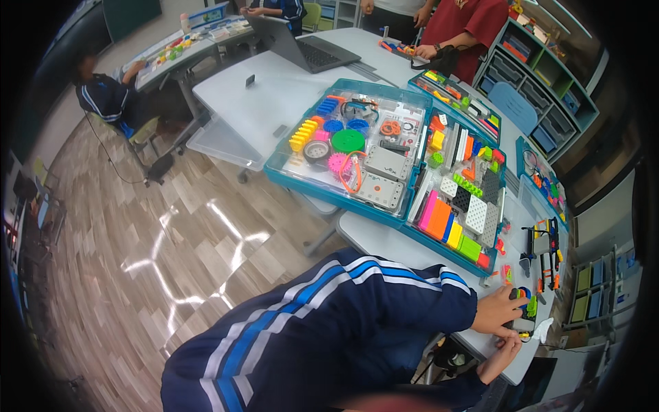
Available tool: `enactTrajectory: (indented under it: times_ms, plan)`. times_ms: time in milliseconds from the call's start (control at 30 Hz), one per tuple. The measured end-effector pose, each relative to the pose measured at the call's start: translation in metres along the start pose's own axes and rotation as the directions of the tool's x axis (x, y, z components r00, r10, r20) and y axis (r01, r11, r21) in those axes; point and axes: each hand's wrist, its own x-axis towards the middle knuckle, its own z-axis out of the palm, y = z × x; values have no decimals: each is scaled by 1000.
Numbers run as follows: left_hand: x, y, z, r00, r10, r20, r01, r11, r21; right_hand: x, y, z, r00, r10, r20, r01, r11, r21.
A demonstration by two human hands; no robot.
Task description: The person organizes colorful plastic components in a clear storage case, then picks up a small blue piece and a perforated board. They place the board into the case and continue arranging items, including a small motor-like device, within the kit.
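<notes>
Fingers: the left hand (495, 310) has its fingers curled over a small multicoloured block assembly (523, 304), gripping it from the near side.
Other fingers: the right hand (506, 348) lies just below, its fingers bent up toward the underside of the same piece; whether they pinch it or only touch it cannot be made out.
Where the piece lies: at the near right corner of the grey table (384, 240), directly beyond the fingertips of both hands, on their far right side.
Long axis: the piece appears to stand roughly upright between the two hands, though it is small and partly covered.
Nearer hand: the left one, which covers most of it; the right meets only its lower end.
Sleeve: a dark blue sleeve (384, 295) with white and light blue stripes leads to the left hand.
Just beyond: a black frame model (542, 257) with orange and green parts, near the piece but apart from it.
Further out: an open teal parts case (384, 165) full of coloured gears, blocks and plates.
Far end: another person in a red shirt (467, 27) works at the table.
</notes>
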Motion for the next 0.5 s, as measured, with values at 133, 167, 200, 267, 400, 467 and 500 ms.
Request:
enactTrajectory:
  times_ms: [133, 167, 200, 267, 400, 467, 500]
  plan:
    - [-1, -1, 3, 999, -27, 38, 25, 998, 55, 3, 0, 8, 999, 9, -32, -6, 995, 100]
    - [-3, -2, 3, 1000, -2, 15, 2, 999, 54, 1, 0, 6, 999, 23, -23, -20, 993, 112]
    - [-3, -3, 4, 1000, -6, 4, 6, 998, 63, 2, 0, 7, 997, 40, -71, -34, 995, 94]
    - [-3, -4, 6, 1000, -21, -8, 21, 1000, 10, 1, 1, 7, 998, 17, -66, -10, 994, 106]
    - [-2, -4, 9, 1000, 0, -14, 1, 999, 47, 2, 3, 8, 995, 16, -101, -5, 995, 103]
    - [-3, -4, 8, 999, 31, -35, -28, 997, 70, 3, 4, 8, 994, 16, -105, -4, 994, 108]
    - [-3, -4, 8, 999, 38, -31, -35, 995, 96, 4, 5, 7, 994, 14, -108, -2, 994, 111]
